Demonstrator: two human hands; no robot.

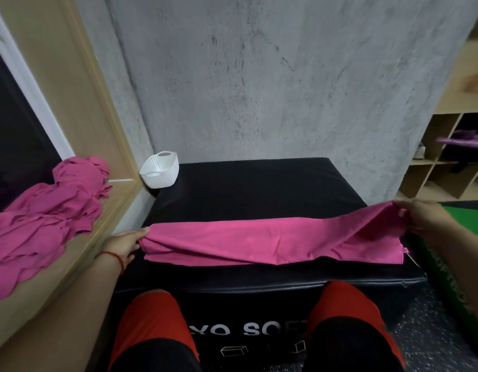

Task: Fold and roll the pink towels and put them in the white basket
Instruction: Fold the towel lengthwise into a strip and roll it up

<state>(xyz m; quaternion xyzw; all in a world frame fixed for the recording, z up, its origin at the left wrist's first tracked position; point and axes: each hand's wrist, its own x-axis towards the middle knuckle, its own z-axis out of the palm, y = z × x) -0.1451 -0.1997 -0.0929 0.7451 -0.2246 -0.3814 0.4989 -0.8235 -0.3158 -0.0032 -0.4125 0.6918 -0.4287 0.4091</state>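
1. Pink towel [245, 242] lies across the near half of the black soft box [259, 183], already folded into a long band, centre of the frame.
2. Left hand [125, 244] at the band's left end: narrow grip, thumb on top, fingers at the edge, end pinned low on the box.
3. Right hand [425, 218] at the right end: grip closed on bunched cloth, end lifted off the box, right of the frame.
4. Step, as I judge it: straightening the band before the next fold or the roll.
5. To do it well: pull both ends apart gently so the creases go, lay the right end down with edges matched, keep the layers stacked at the left end; then roll tight from one end.
6. Long axis runs left-right across the frame; ends point at the two hands, right end tilts up.
7. White basket [160, 170] sits at the box's far left corner, upper left of centre, well apart from the towel.
8. Pile of unfolded pink towels [44, 218] on the wooden ledge [79, 264], left of the frame.
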